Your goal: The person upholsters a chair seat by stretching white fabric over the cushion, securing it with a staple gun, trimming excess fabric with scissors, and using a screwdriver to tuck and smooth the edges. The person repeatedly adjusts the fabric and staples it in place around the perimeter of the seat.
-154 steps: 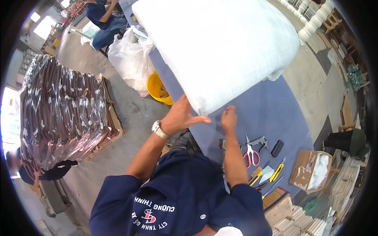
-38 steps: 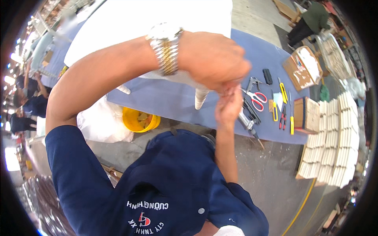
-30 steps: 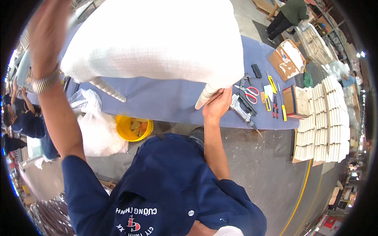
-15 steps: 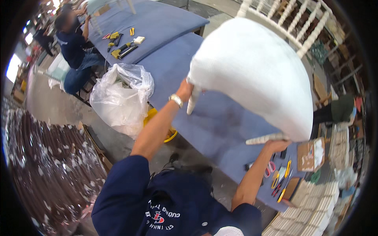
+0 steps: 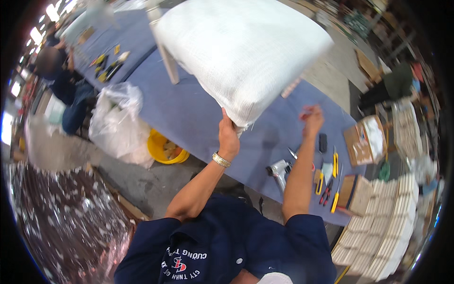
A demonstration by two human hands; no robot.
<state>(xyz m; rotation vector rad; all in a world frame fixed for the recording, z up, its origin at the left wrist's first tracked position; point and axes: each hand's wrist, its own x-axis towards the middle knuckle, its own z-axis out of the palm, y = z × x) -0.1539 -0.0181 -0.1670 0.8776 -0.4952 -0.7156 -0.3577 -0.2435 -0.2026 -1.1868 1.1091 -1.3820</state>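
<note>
A chair with a white woven-fabric seat (image 5: 241, 52) is tilted over the blue-covered table, with a pale leg (image 5: 169, 68) pointing down at its left. My left hand (image 5: 229, 137) is closed on the near corner of the seat, its thumb against the fabric and its other fingers partly hidden beneath. Away from the chair, to its right, my right hand (image 5: 312, 122) is above the table with loosely spread fingers and nothing visible in it. A silver-coloured staple gun (image 5: 280, 171) lies near my right forearm.
Yellow knives (image 5: 335, 163), red-handled pliers (image 5: 326, 193) and a black block (image 5: 323, 143) lie on the table's right end. Beyond stand a cardboard box (image 5: 359, 144) and stacked pale wooden parts (image 5: 383, 222). A yellow bucket (image 5: 158, 154) and plastic bag (image 5: 120, 125) are at left. Co-workers are nearby.
The chair has turned and shifted left. My right hand has let go of it and stands apart, while my left hand now grips the near seat corner. My view has shifted too.
</note>
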